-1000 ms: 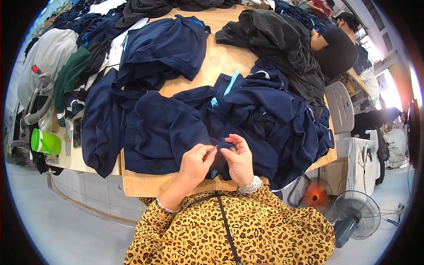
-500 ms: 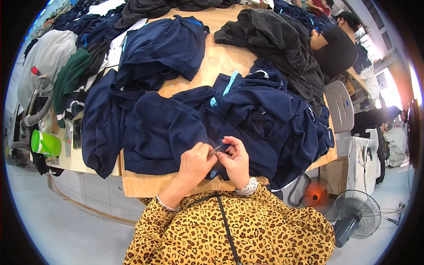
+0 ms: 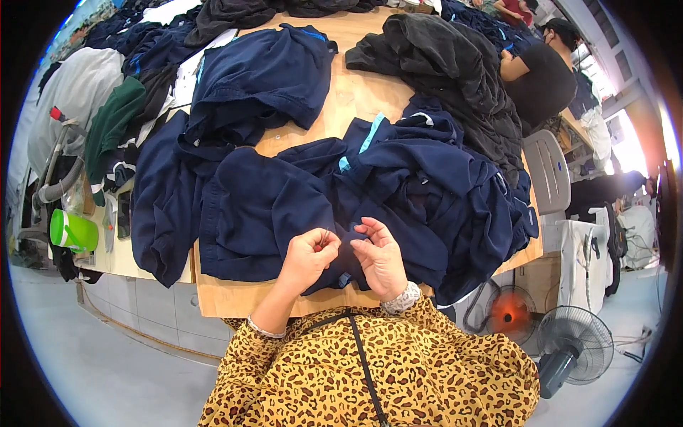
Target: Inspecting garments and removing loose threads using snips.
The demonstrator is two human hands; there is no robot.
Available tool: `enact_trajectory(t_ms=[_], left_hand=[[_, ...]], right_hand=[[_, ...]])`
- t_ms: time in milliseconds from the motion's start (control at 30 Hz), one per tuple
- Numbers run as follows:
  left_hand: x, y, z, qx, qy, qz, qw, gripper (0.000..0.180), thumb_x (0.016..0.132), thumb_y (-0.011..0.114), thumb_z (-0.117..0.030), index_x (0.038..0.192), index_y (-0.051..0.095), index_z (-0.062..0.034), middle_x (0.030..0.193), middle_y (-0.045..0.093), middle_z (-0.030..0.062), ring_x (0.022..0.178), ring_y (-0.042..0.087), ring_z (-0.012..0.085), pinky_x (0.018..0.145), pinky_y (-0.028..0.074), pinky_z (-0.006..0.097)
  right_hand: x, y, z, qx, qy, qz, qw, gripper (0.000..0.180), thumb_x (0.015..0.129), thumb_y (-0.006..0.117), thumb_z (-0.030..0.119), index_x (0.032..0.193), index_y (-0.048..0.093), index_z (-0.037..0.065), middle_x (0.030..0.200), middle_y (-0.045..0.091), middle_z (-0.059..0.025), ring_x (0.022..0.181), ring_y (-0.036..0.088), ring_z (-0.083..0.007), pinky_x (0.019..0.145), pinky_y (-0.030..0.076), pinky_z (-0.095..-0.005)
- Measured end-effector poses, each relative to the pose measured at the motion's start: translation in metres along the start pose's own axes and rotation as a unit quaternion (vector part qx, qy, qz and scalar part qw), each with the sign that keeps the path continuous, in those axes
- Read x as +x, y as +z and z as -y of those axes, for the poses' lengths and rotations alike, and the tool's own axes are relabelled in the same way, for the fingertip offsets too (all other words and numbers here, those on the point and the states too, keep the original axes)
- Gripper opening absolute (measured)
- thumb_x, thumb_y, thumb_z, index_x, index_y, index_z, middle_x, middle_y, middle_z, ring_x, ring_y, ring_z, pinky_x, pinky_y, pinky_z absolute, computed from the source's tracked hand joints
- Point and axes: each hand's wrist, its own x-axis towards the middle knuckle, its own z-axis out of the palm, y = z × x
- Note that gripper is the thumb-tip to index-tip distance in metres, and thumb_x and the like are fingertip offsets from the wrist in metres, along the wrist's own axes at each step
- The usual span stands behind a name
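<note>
A dark navy garment with light blue trim lies spread over the near part of a wooden table. My left hand pinches a fold of its cloth close to the table's front edge. My right hand, with a bracelet at the wrist, grips the same fold just beside it; the fingertips of both hands almost touch. My sleeves are leopard-patterned.
More navy garments and a black heap cover the table's far part. A person in black sits at the right. A green cup stands left. Two floor fans stand lower right. A white chair is beside the table.
Both hands have stayed on the same fold at the front edge, working the cloth between the fingers with only small shifts. The garments have not moved.
</note>
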Motion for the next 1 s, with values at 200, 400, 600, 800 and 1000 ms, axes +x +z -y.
enact_trajectory(t_ms=[200,400,600,800,1000], left_hand=[[-0.006,0.010,-0.007,0.248,0.154,-0.055,0.955,0.013,0.082,0.064,-0.010,0.086,0.065,0.0030,0.075,0.064,0.0098,0.060,0.061,0.0186,0.055,0.047,0.028],[-0.006,0.015,-0.010,0.350,0.229,-0.079,0.905,0.012,0.078,0.065,-0.009,0.084,0.064,0.0017,0.077,0.063,0.0141,0.065,0.063,0.0282,0.058,0.049,0.033],[-0.004,0.008,-0.006,0.265,0.171,-0.063,0.947,0.010,0.075,0.063,-0.008,0.079,0.062,0.0013,0.071,0.061,0.0100,0.058,0.057,0.0181,0.055,0.046,0.028],[-0.002,0.001,0.000,0.078,0.036,-0.020,0.996,0.004,0.078,0.062,-0.005,0.079,0.062,-0.0005,0.067,0.056,-0.0034,0.059,0.047,0.0023,0.052,0.039,0.019],[-0.003,-0.001,-0.006,-0.083,-0.029,0.025,0.996,0.003,0.083,0.061,-0.004,0.081,0.061,-0.0029,0.067,0.053,-0.0057,0.053,0.041,-0.0003,0.046,0.031,0.016]], right_hand=[[-0.002,0.001,-0.004,-0.165,-0.146,0.022,0.975,0.046,0.078,0.061,-0.011,0.120,0.046,0.003,0.109,0.050,-0.0056,0.089,0.052,-0.0087,0.082,0.046,-0.0220],[-0.003,0.000,-0.009,-0.291,-0.222,0.049,0.929,0.045,0.078,0.060,-0.012,0.119,0.046,0.001,0.111,0.050,-0.0057,0.091,0.052,-0.0091,0.082,0.046,-0.0219],[-0.002,-0.002,-0.006,-0.176,-0.119,0.057,0.976,0.040,0.079,0.060,-0.012,0.115,0.050,0.001,0.107,0.052,-0.0050,0.092,0.053,-0.0088,0.083,0.046,-0.0215],[-0.001,-0.003,-0.005,-0.036,-0.018,0.037,0.999,0.037,0.080,0.062,-0.010,0.114,0.052,0.000,0.105,0.054,-0.0045,0.088,0.053,-0.0066,0.081,0.046,-0.0183],[-0.001,-0.001,-0.005,-0.217,-0.144,0.067,0.963,0.021,0.081,0.061,-0.007,0.101,0.065,-0.002,0.107,0.057,-0.0038,0.087,0.055,-0.0073,0.076,0.045,-0.0187]])
